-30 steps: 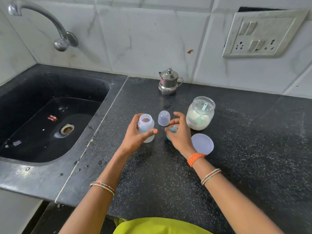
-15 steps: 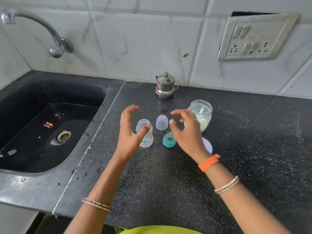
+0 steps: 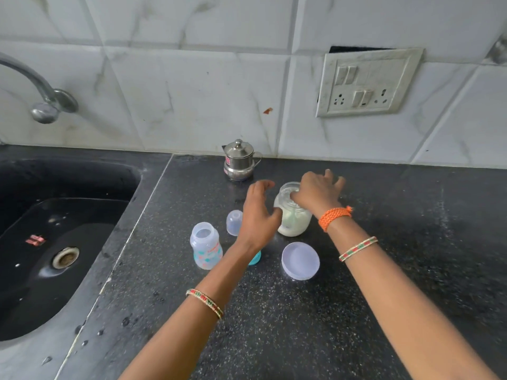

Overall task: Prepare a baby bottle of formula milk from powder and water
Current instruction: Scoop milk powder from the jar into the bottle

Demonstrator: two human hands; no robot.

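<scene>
Your right hand (image 3: 315,194) reaches into the open powder jar (image 3: 293,220); its grip is hidden. Your left hand (image 3: 258,215) spreads empty beside it. The bottle's (image 3: 205,246) print is unreadable.

Your left hand (image 3: 258,215) reaching forward, fingers spread and slightly curled, your right hand (image 3: 315,194) palm down, fingertips dipped low, both forearms stretched out, wrists well apart.

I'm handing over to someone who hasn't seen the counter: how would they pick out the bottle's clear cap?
Start at the steel pot by the wall and come toward the camera. The clear cap stands dome-up just beyond the open bottle, left of the powder jar. It is the smallest see-through piece, unprinted, unlike the bottle.
</scene>
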